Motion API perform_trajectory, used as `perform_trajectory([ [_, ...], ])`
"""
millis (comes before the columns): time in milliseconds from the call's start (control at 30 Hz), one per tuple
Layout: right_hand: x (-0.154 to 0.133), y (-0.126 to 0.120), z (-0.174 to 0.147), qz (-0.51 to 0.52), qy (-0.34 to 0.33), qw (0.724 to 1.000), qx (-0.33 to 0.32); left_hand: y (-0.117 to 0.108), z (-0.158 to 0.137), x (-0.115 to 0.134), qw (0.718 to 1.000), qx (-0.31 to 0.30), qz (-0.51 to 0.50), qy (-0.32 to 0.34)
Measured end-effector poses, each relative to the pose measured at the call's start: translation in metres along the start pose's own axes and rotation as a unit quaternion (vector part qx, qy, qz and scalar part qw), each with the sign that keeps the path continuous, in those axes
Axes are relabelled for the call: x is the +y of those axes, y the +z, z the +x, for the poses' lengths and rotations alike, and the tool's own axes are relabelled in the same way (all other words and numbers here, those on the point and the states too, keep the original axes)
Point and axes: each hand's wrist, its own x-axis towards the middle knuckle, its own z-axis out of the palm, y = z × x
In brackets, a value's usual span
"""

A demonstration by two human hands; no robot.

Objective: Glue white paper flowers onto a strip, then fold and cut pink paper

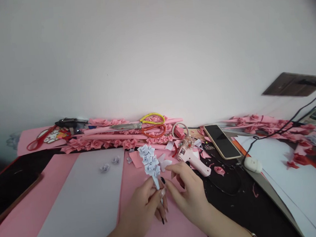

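My left hand (146,203) is closed around the thin stem of a paper flower stalk (150,161). Several pale blue folded paper roses run up the stalk, which tilts slightly to the left. Just to its right is my right hand (188,189), with thumb and index finger apart and the other fingers curled. Its index fingertip is close to a pale paper petal piece (164,162); whether they touch I cannot tell. A pink glue gun (195,163) lies beyond the right hand. Two loose pale paper roses (105,168) rest on a white sheet (82,197) at left.
Scissors (126,127) with yellow and orange handles lie on pink paper flower stalks (102,144) along the wall. At right are a phone (222,140), a white earphone case (253,165), white paper (297,184) and black cables (286,123) from a wall socket (289,85).
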Motion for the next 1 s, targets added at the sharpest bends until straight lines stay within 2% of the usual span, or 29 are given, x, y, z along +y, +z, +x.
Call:
perform_trajectory([
  [167,0.0037,0.0023,-0.0004,0.020,0.020,0.999,-0.015,0.0003,-0.0003,0.0006,0.999,-0.026,-0.027,0.004],
  [533,0.0028,0.0051,-0.0018,0.058,0.052,0.997,-0.010,0.0032,-0.0022,0.0011,0.998,-0.057,-0.004,-0.007],
  [1000,0.0033,0.0083,-0.0035,0.041,0.027,0.999,0.008,0.0021,-0.0020,0.0002,0.998,-0.066,0.011,-0.002],
])
